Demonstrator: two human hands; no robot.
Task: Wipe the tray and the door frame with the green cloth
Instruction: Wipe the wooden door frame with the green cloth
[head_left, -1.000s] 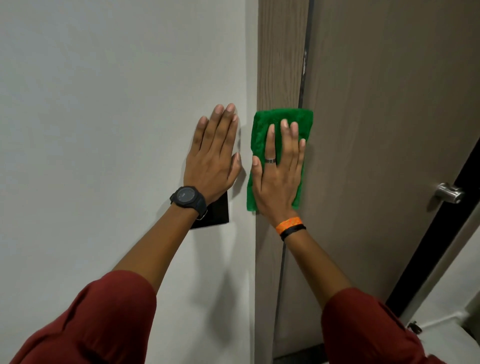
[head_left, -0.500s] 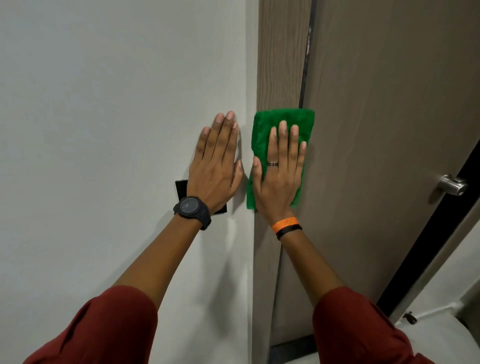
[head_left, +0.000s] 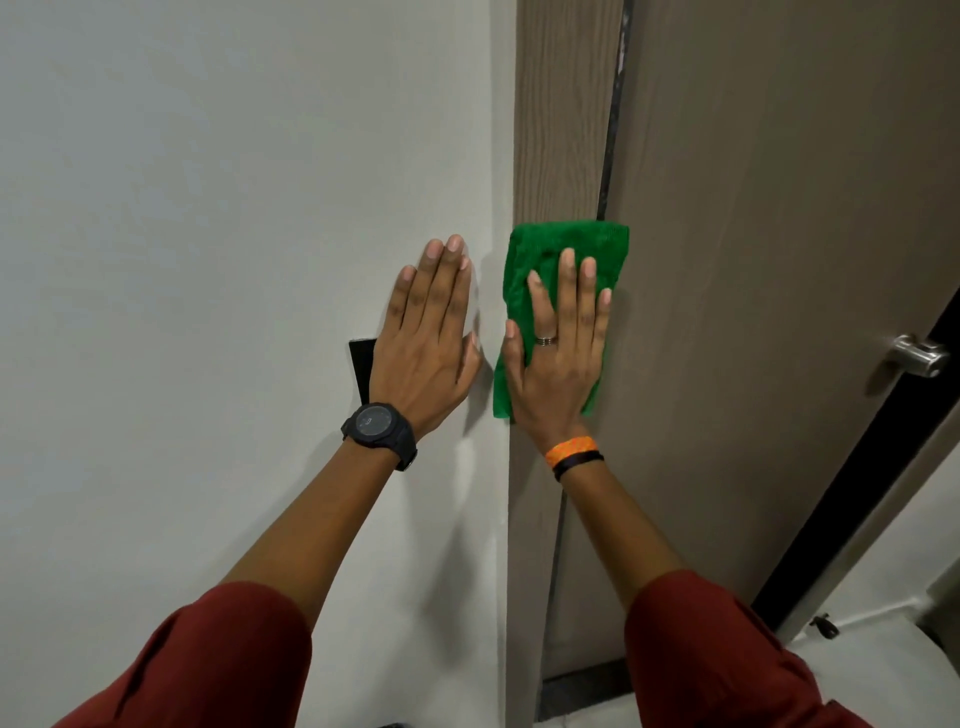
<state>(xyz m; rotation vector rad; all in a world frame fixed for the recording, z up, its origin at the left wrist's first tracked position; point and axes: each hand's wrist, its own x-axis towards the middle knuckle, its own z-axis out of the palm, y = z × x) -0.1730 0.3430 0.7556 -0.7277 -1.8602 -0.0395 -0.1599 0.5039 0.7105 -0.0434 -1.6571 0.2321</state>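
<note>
The green cloth (head_left: 556, 248) lies flat against the wood-grain door frame (head_left: 561, 104), reaching across the dark gap onto the door. My right hand (head_left: 558, 358) presses on the cloth with its palm and spread fingers, covering its lower half. My left hand (head_left: 428, 338) rests flat and open on the white wall just left of the frame, holding nothing. No tray is in view.
A small black wall plate (head_left: 360, 358) shows partly behind my left hand. The brown door (head_left: 779, 260) fills the right side, with a metal handle (head_left: 917, 354) near its right edge. A doorstop (head_left: 824, 625) sits low on the floor at right.
The view has shifted a little downward and left. My right hand and the cloth sit slightly lower on the frame, and more of the black plate shows left of my left hand.
</note>
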